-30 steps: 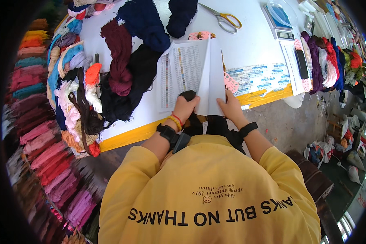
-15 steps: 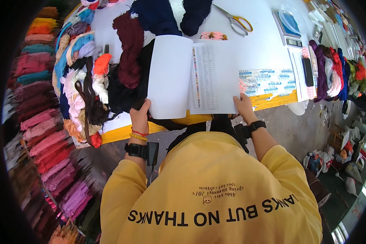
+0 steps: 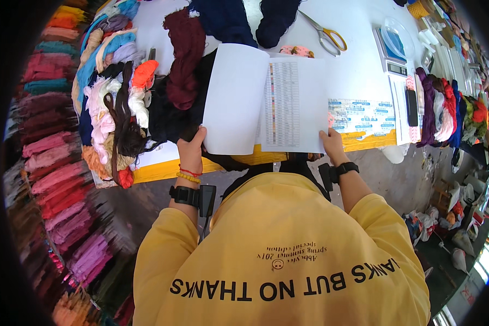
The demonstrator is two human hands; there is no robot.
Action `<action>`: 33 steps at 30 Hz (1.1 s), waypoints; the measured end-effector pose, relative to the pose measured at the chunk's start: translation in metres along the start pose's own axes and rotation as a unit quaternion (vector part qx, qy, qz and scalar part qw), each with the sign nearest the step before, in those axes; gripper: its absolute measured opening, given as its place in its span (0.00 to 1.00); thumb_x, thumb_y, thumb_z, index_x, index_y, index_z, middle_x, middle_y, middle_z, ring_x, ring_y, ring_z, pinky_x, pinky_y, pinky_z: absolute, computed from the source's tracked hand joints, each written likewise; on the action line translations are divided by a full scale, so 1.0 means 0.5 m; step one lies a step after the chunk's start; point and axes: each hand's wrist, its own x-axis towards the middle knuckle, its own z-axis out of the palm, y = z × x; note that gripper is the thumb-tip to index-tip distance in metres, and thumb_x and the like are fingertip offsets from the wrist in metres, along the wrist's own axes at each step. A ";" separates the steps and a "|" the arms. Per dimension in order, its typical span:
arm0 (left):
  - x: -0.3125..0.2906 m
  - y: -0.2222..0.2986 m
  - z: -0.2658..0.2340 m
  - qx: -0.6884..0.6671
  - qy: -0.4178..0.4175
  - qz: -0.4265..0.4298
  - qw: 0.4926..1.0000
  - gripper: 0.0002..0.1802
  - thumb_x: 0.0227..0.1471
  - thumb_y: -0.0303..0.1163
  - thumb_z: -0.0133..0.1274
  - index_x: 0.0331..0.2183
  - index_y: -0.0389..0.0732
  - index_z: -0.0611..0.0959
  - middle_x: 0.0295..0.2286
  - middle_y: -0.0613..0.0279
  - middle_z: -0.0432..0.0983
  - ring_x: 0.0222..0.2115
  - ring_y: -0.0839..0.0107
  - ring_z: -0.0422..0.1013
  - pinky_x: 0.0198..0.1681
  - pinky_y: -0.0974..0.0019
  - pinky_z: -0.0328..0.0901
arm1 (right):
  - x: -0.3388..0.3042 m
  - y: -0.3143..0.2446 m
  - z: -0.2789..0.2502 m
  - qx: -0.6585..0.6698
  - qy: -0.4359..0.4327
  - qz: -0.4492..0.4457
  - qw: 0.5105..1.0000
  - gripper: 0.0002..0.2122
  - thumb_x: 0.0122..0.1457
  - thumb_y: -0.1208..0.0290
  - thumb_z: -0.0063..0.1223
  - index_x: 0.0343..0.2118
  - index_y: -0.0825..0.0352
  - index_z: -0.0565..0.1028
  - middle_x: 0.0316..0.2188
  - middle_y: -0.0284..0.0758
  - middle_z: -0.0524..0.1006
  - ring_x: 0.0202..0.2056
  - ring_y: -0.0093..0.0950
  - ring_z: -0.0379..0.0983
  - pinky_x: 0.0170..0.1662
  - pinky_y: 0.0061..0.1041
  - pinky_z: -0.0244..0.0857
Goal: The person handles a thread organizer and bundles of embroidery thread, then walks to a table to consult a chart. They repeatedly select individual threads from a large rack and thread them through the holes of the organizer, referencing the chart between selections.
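The booklet (image 3: 266, 106) is spread wide open now, where a second ago its pages stood folded up between two hands held close together. The left hand (image 3: 192, 150) has swung out to the left and pinches the lower corner of the blank white page, thumb on top; the right hand (image 3: 333, 144) grips the lower right corner of the printed page. Hands well apart, each clamped on its own edge (the view has drifted a little too). The booklet hangs over the near edge of the white table (image 3: 358, 81), partly covering the dark yarn skeins (image 3: 186, 54) behind it. Left page: plain white. Right page: a narrow column of small colour swatches beside rows of fine print, too small to make out. Yellow-handled scissors (image 3: 327, 33) lie beyond, and a digital scale (image 3: 392, 51) sits to the right.
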 end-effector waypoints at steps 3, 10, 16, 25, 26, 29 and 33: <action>0.000 0.001 -0.004 -0.001 0.003 -0.007 1.000 0.08 0.41 0.31 0.54 0.27 0.38 0.78 0.21 0.69 0.71 0.18 0.80 0.62 0.18 0.77 0.55 | -0.005 -0.010 -0.004 0.004 -0.003 0.013 1.000 0.12 0.48 0.67 0.46 0.29 0.73 0.71 0.20 0.42 0.72 0.23 0.29 0.67 0.28 0.27 0.60; -0.001 0.004 -0.007 0.006 0.017 -0.017 1.000 0.09 0.41 0.33 0.54 0.27 0.39 0.79 0.21 0.70 0.71 0.19 0.79 0.63 0.19 0.76 0.55 | -0.006 -0.021 -0.007 -0.004 -0.005 0.018 1.000 0.12 0.49 0.67 0.46 0.29 0.74 0.71 0.20 0.40 0.72 0.23 0.28 0.67 0.28 0.26 0.60; 0.002 0.000 -0.008 -0.004 0.012 -0.007 1.000 0.09 0.41 0.33 0.54 0.26 0.39 0.79 0.21 0.70 0.72 0.19 0.80 0.63 0.19 0.77 0.55 | 0.005 -0.003 -0.005 0.007 -0.008 0.018 1.000 0.12 0.49 0.68 0.45 0.30 0.74 0.71 0.22 0.41 0.73 0.25 0.28 0.68 0.30 0.26 0.60; 0.009 -0.006 -0.008 -0.006 0.006 0.001 1.000 0.09 0.41 0.33 0.54 0.27 0.38 0.79 0.21 0.69 0.72 0.18 0.79 0.63 0.18 0.76 0.55 | 0.001 -0.015 -0.008 0.005 -0.012 0.028 1.000 0.12 0.49 0.68 0.46 0.32 0.74 0.71 0.24 0.40 0.74 0.26 0.28 0.69 0.30 0.25 0.61; 0.009 -0.005 -0.006 -0.006 0.007 0.000 1.000 0.09 0.41 0.33 0.54 0.27 0.38 0.79 0.21 0.69 0.72 0.18 0.79 0.63 0.18 0.76 0.55 | 0.001 -0.016 -0.008 0.000 -0.012 0.029 0.999 0.12 0.49 0.68 0.46 0.31 0.74 0.72 0.23 0.40 0.74 0.25 0.28 0.69 0.30 0.25 0.61; 0.009 -0.006 -0.002 -0.010 0.000 0.009 1.000 0.10 0.41 0.33 0.55 0.27 0.38 0.79 0.21 0.70 0.72 0.18 0.80 0.63 0.18 0.76 0.55 | 0.003 -0.010 -0.008 0.021 -0.014 0.026 0.999 0.13 0.49 0.68 0.46 0.31 0.74 0.72 0.23 0.40 0.73 0.25 0.28 0.69 0.30 0.25 0.61; 0.009 -0.011 0.003 0.002 -0.018 0.000 1.000 0.10 0.41 0.33 0.55 0.27 0.38 0.79 0.20 0.70 0.71 0.18 0.81 0.62 0.18 0.77 0.55 | 0.005 -0.005 -0.007 0.017 -0.013 0.026 0.999 0.13 0.49 0.68 0.46 0.31 0.74 0.72 0.22 0.40 0.73 0.24 0.28 0.68 0.29 0.25 0.61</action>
